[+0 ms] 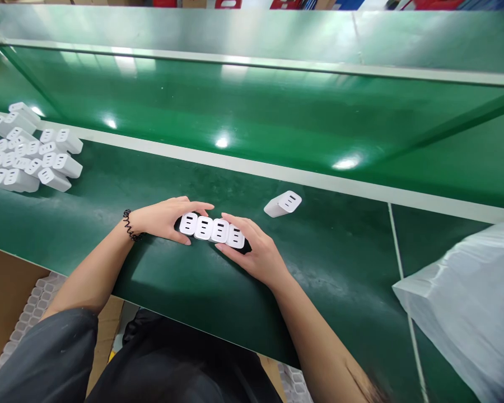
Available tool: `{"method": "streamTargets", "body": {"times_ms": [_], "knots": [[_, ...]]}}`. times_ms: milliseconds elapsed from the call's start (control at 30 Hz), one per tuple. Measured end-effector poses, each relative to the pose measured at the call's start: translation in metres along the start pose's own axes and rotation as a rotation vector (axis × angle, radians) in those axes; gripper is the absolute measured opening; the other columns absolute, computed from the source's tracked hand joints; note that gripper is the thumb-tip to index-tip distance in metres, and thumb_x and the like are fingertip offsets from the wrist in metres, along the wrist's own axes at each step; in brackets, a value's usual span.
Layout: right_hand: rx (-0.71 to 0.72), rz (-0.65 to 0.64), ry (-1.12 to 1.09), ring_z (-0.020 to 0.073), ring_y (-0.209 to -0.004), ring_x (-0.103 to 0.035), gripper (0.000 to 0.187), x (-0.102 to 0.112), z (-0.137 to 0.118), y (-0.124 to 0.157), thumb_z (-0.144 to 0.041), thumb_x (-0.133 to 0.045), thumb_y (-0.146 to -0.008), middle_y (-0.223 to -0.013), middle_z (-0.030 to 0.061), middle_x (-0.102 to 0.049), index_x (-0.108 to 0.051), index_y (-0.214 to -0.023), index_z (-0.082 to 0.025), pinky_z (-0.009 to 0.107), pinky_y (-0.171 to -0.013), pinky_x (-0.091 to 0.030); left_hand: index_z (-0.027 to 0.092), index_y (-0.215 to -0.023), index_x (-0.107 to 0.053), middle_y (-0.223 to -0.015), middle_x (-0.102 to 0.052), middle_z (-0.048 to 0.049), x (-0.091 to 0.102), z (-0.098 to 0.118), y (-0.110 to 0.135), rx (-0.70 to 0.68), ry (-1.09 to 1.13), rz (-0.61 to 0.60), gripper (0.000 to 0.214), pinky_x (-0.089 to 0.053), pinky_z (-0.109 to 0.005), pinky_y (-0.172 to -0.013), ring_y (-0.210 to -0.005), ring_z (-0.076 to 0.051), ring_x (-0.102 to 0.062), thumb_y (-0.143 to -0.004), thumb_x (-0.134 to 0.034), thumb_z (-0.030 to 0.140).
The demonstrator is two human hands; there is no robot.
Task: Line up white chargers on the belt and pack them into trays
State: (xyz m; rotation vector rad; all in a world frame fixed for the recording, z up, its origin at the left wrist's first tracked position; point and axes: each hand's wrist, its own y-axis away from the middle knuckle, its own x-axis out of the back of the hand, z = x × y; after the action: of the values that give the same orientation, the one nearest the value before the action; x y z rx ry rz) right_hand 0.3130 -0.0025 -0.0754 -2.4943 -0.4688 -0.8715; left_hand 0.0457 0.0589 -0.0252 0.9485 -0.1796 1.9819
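Several white charger blocks stand side by side in a tight row on the green bench, their port faces turned up. My left hand is closed around the row's left end, thumb on the near side and fingers on the far side. Around the right end my right hand is closed in the same way. A single white charger sits apart on the bench, beyond and to the right of my right hand, leaning with its ports showing.
A cluster of white chargers stands at the far left of the bench. At the right lies a translucent plastic bag. Below the bench's front edge, a cardboard box holds rows of white pieces. A green raised panel runs along the back.
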Motion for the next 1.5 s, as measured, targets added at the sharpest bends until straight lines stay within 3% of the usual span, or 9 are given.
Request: {"method": "streamTargets", "body": {"times_ms": [167,367,500,900,1033,1133,1200,1333,1500], "knots": [[-0.034,-0.157,-0.145,0.0281,-0.126,-0.058,0.081,0.013,0.005,0.000,-0.033,-0.071,-0.087,-0.147,0.0107,-0.051,-0.026,-0.154,-0.031,0.050,-0.105,-0.051,0.022,-0.151,-0.031,-0.140,-0.056,-0.0112,-0.008,0.013,0.001,-0.058,-0.112,0.149,0.090,-0.044,-0.039,-0.099,-0.119,-0.028,-0.054,-0.079,-0.076,0.053],[-0.151,-0.215,-0.216,0.0257,-0.113,-0.065,0.076,0.019,0.010,0.000,-0.031,-0.064,-0.089,-0.132,0.0070,-0.063,-0.026,-0.155,-0.029,0.044,-0.097,-0.055,0.016,-0.136,-0.050,-0.129,-0.065,-0.0103,-0.040,0.034,-0.012,-0.156,-0.457,0.416,0.072,-0.047,-0.037,-0.090,-0.112,-0.025,-0.061,-0.086,-0.060,0.067],[-0.143,-0.198,-0.198,0.0274,-0.121,-0.061,0.077,0.013,0.010,0.001,-0.032,-0.066,-0.088,-0.135,0.0079,-0.062,-0.028,-0.155,-0.027,0.046,-0.104,-0.051,0.018,-0.128,-0.058,-0.119,-0.071,-0.0068,-0.051,0.036,-0.018,-0.198,-0.589,0.525,0.062,-0.046,-0.035,-0.081,-0.099,-0.021,-0.066,-0.092,-0.051,0.068],[-0.025,-0.164,-0.123,0.0292,-0.125,-0.058,0.079,0.007,0.007,-0.001,-0.035,-0.058,-0.093,-0.146,0.0086,-0.053,-0.015,-0.159,-0.031,0.052,-0.107,-0.046,0.023,-0.125,-0.065,-0.102,-0.075,-0.0064,-0.056,0.027,-0.024,-0.195,-0.688,0.556,0.058,-0.040,-0.033,-0.066,-0.080,-0.019,-0.066,-0.095,-0.043,0.067],[-0.063,-0.233,-0.233,0.0304,-0.132,-0.052,0.092,0.015,0.009,-0.002,-0.042,-0.067,-0.087,-0.151,0.0100,-0.047,-0.011,-0.160,-0.031,0.054,-0.111,-0.042,0.024,-0.115,-0.071,-0.103,-0.074,-0.0073,-0.051,0.029,-0.024,-0.106,-0.275,0.597,0.054,-0.045,-0.031,-0.073,-0.087,-0.021,-0.067,-0.084,-0.063,0.067],[-0.002,-0.133,-0.429,0.0278,-0.133,-0.051,0.089,0.023,0.008,-0.004,-0.045,-0.067,-0.088,-0.151,0.0099,-0.046,-0.014,-0.159,-0.034,0.052,-0.109,-0.046,0.021,-0.104,-0.071,-0.098,-0.073,-0.0060,-0.038,0.040,-0.019,0.056,0.553,0.751,0.061,-0.049,-0.028,-0.072,-0.086,-0.020,-0.066,-0.064,-0.082,0.066],[0.035,-0.013,-0.501,0.0252,-0.128,-0.054,0.076,0.026,0.007,-0.005,-0.043,-0.063,-0.092,-0.148,0.0087,-0.049,-0.022,-0.156,-0.037,0.049,-0.105,-0.049,0.019,-0.098,-0.068,-0.082,-0.068,-0.0041,-0.028,0.054,-0.014,0.107,1.005,0.783,0.066,-0.049,-0.026,-0.060,-0.070,-0.016,-0.063,-0.066,-0.072,0.077],[0.063,0.151,-0.446,0.0235,-0.116,-0.060,0.062,0.022,0.004,-0.005,-0.038,-0.063,-0.093,-0.134,0.0091,-0.058,-0.037,-0.149,-0.036,0.047,-0.095,-0.055,0.018,-0.089,-0.063,-0.070,-0.059,-0.0002,-0.022,0.088,0.001,0.080,1.401,0.743,0.063,-0.047,-0.024,-0.045,-0.052,-0.012,-0.055,-0.086,-0.046,0.079],[0.243,0.204,-0.265,0.0277,-0.124,-0.056,0.069,0.015,-0.031,0.003,-0.041,-0.068,-0.088,-0.143,0.0114,-0.050,-0.036,-0.149,-0.034,0.050,-0.098,-0.055,0.017,-0.086,-0.063,-0.066,-0.059,-0.0005,-0.065,0.098,0.019,0.139,1.740,0.795,0.056,-0.048,-0.023,-0.044,-0.050,-0.012,-0.057,-0.094,-0.044,0.069]]}}
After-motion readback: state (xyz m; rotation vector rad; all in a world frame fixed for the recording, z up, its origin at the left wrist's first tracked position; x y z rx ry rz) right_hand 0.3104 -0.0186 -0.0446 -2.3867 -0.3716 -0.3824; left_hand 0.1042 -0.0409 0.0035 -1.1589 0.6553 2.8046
